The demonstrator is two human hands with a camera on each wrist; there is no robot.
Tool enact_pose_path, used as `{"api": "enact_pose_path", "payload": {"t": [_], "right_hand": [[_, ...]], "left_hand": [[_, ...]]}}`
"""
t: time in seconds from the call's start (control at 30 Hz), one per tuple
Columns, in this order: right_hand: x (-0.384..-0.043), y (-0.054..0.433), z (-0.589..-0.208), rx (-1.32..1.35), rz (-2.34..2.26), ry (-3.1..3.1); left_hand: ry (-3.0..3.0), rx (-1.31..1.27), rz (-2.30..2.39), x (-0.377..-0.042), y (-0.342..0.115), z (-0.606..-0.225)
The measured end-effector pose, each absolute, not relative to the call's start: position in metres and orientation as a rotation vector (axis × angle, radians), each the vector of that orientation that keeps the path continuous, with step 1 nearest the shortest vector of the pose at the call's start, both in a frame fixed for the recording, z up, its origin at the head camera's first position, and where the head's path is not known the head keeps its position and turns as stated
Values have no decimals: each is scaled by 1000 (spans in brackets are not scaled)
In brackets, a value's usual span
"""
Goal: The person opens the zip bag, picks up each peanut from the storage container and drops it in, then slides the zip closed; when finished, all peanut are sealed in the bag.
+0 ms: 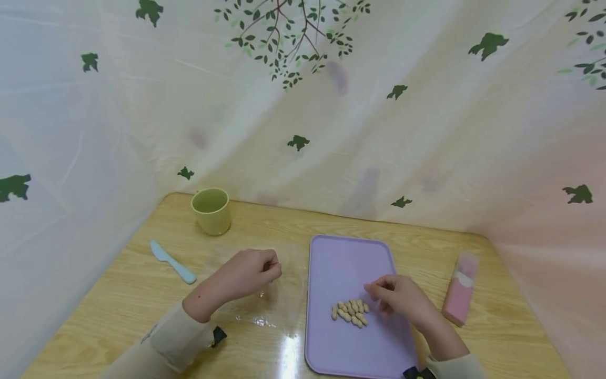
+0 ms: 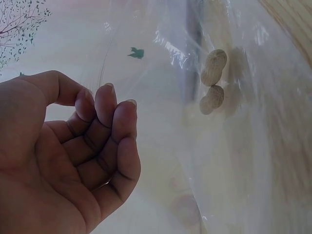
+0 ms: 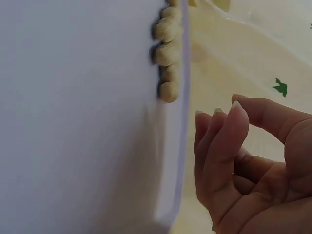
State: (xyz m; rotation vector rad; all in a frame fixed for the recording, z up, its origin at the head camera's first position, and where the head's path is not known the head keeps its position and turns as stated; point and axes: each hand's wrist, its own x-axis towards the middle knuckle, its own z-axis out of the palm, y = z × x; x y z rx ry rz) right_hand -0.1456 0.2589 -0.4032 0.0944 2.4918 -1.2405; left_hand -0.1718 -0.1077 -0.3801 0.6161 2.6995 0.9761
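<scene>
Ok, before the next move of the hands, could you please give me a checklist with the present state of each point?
1. Peanut group lies on the purple tray: ok.
2. All peanuts are on the tray: not ok; two peanuts show by the clear plastic.
3. Right hand is free: ok, nothing visible in its fingers.
4. Left hand pinches the plastic: cannot tell.
5. Knife is off the tray: ok.
6. Green cup stands upright: ok.

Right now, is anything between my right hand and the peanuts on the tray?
Nothing visible is in the way. Your right hand hovers over the tray, fingertips close to the right side of the peanuts, and neither the head nor the right wrist view shows anything in between.
</scene>
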Motion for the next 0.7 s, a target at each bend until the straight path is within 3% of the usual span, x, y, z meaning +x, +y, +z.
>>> {"api": "enact_pose_path", "payload": {"t": [0.3, 0.7], "right_hand": [[-143, 266, -414, -43, -1149, 2462], [-144, 262, -418, -21, -1120, 2423]], "left_hand": [[2700, 610, 965, -172, -108, -380], [2715, 625, 957, -172, -108, -379]]}}
